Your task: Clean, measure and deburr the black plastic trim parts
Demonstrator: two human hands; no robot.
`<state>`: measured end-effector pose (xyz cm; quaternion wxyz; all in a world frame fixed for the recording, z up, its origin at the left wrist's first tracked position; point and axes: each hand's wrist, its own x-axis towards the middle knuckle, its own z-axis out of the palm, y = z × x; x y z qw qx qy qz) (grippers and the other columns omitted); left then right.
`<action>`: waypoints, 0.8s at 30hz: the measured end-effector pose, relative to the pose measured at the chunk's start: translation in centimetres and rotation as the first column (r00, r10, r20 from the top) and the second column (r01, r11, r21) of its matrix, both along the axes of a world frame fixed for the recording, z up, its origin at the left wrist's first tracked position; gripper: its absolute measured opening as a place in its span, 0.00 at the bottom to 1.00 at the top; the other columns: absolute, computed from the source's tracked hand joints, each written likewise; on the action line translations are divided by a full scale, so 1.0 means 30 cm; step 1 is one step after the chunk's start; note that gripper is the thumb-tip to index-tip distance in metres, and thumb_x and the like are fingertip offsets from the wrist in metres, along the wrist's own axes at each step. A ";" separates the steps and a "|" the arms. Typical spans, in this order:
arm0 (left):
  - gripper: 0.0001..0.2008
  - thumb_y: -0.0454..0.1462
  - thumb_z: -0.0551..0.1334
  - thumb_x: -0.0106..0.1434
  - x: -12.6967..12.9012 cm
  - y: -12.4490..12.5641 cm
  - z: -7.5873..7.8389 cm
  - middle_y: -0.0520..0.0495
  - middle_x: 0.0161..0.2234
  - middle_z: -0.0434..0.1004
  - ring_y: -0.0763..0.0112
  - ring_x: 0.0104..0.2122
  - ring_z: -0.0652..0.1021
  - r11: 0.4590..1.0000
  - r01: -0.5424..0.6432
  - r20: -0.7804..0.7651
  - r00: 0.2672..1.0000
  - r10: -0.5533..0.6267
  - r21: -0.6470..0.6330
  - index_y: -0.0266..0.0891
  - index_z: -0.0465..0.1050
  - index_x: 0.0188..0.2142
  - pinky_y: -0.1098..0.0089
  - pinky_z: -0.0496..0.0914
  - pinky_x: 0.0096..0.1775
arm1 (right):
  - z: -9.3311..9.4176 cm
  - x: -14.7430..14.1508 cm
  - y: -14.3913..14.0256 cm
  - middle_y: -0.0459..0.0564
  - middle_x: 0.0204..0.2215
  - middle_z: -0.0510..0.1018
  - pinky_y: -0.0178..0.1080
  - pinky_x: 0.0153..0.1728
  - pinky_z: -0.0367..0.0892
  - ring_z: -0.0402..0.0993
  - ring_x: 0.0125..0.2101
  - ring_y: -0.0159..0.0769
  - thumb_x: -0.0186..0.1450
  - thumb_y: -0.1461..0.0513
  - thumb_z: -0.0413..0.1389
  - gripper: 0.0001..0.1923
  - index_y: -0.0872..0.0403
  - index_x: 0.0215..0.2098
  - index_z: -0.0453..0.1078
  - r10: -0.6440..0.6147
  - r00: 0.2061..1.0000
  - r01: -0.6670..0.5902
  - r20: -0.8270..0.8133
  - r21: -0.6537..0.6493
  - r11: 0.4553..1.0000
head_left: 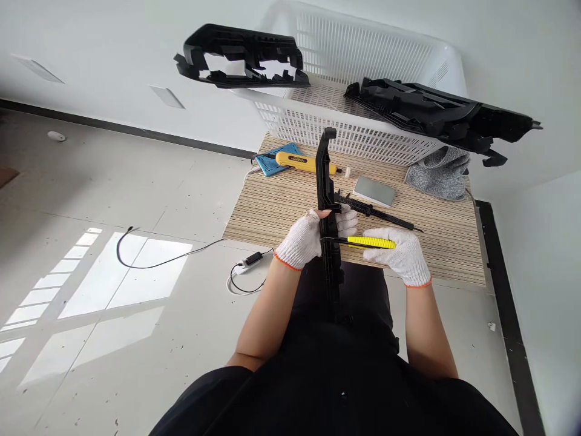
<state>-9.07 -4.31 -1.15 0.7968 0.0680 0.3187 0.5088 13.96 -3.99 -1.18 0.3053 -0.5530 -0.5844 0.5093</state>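
Black plastic trim part [327, 200], long and narrow, stands near upright at the front edge of the worktop [272, 206], its lower end down against the person's lap. Head view: left hand [303, 240], in a white knit glove with an orange cuff, is wrapped around the part at mid-length, fingers closed on it. Right hand [399, 254], gloved the same, grips a yellow utility knife [370, 243]; the knife lies level, its tip touching the right side of the part just beside the left hand.

On the worktop behind the hands: a black caliper-like tool [374, 212] lying at a slant, a grey flat block [374, 191] just beyond it, a yellow-handled tool [302, 161] resting on a blue mat [272, 162], and a grey cloth [438, 172] at the far right. White plastic basket [363, 66] stands at the back, with two black moulded parts laid across its rim, one left [240, 57], one right [436, 115]. A black cable [158, 257] runs across the floor at left.
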 end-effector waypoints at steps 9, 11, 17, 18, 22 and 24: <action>0.19 0.36 0.58 0.65 -0.003 -0.003 -0.005 0.30 0.52 0.85 0.46 0.60 0.80 1.000 0.004 -0.008 1.000 -0.004 0.030 0.30 0.78 0.53 0.44 0.73 0.63 | 0.012 0.007 0.006 0.52 0.38 0.87 0.42 0.36 0.83 0.83 0.33 0.39 0.50 0.50 0.78 0.28 0.51 0.46 0.85 -0.031 0.999 0.031 -0.022 -0.005 0.999; 0.18 0.37 0.59 0.66 -0.005 -0.004 -0.006 0.30 0.51 0.85 0.46 0.60 0.80 0.999 0.010 -0.013 1.000 -0.009 0.038 0.31 0.78 0.52 0.45 0.74 0.62 | 0.014 0.007 0.007 0.53 0.37 0.87 0.41 0.35 0.83 0.83 0.32 0.39 0.48 0.50 0.78 0.28 0.52 0.44 0.86 0.004 1.000 -0.004 -0.023 -0.026 1.000; 0.19 0.45 0.59 0.69 -0.009 -0.002 -0.007 0.30 0.49 0.85 0.46 0.55 0.83 0.996 0.006 -0.051 0.999 -0.001 0.088 0.32 0.79 0.47 0.49 0.77 0.57 | 0.021 -0.002 0.010 0.54 0.37 0.87 0.45 0.38 0.84 0.84 0.35 0.43 0.48 0.49 0.78 0.28 0.52 0.43 0.86 0.009 1.000 -0.009 -0.017 -0.001 1.000; 0.19 0.45 0.60 0.69 -0.009 -0.002 -0.008 0.30 0.49 0.85 0.46 0.54 0.84 0.995 0.000 -0.052 0.999 0.005 0.097 0.32 0.79 0.46 0.49 0.78 0.56 | 0.021 -0.004 0.010 0.54 0.37 0.87 0.45 0.38 0.84 0.84 0.35 0.43 0.47 0.49 0.79 0.28 0.52 0.42 0.86 0.023 1.000 -0.023 0.001 0.001 1.000; 0.18 0.45 0.61 0.69 -0.008 0.000 -0.009 0.32 0.49 0.85 0.47 0.53 0.84 0.997 0.020 -0.065 0.998 -0.015 0.078 0.33 0.79 0.47 0.50 0.79 0.55 | 0.014 -0.003 0.009 0.53 0.39 0.87 0.44 0.37 0.84 0.85 0.36 0.43 0.47 0.48 0.78 0.29 0.51 0.44 0.86 0.016 1.000 -0.016 0.011 -0.005 1.000; 0.17 0.45 0.61 0.70 -0.008 0.000 -0.010 0.32 0.49 0.85 0.48 0.53 0.84 0.998 0.018 -0.058 0.998 -0.014 0.065 0.33 0.79 0.46 0.50 0.78 0.55 | 0.006 0.002 0.008 0.52 0.39 0.88 0.44 0.41 0.83 0.85 0.39 0.44 0.46 0.49 0.79 0.29 0.51 0.44 0.86 0.074 0.997 -0.073 0.021 -0.021 0.997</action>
